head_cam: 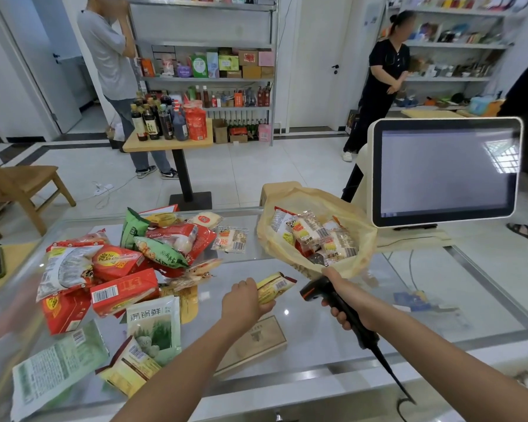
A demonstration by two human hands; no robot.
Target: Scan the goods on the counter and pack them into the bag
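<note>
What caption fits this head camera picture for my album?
Left hand holds a yellow snack packet before the black handheld scanner gripped by the right hand, beside a beige plastic bag.

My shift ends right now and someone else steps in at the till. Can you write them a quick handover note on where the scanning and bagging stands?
Left grip holds a yellow snack packet beside the scanner's head.
Right grip holds the black scanner, pointed toward that packet.
Done: several packets already lie in the open yellow bag by the screen.
Left: bag the held packet once scanned, then work through the large pile of goods on the counter's left side.
</note>
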